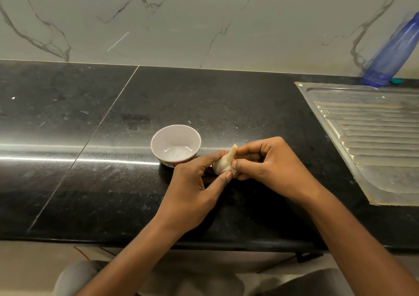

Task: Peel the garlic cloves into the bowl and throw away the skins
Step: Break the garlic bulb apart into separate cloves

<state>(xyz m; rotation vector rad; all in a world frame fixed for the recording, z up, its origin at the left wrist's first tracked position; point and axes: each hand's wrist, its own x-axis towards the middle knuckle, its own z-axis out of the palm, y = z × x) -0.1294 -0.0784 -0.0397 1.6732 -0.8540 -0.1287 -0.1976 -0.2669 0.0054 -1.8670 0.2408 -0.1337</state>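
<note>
Head view, black counter (68, 119), marble wall (181, 19), steel drainboard (374, 137), held garlic (223, 163)

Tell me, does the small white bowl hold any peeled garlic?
No, the bowl shows only its bare glossy inside; the left hand and right hand grip the whitish garlic bulb.

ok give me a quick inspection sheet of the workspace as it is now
surface: black stone counter, glossy, a few pale specks
job's things: white bowl, empty inside; garlic bulb, skin on, just right of the bowl
clutter: blue bottle at the back right; small teal item by its base
grippers: left hand and right hand both pinch the bulb with their fingers
cables: nothing seen
surroundings: marble wall behind; steel drainboard at right
</note>
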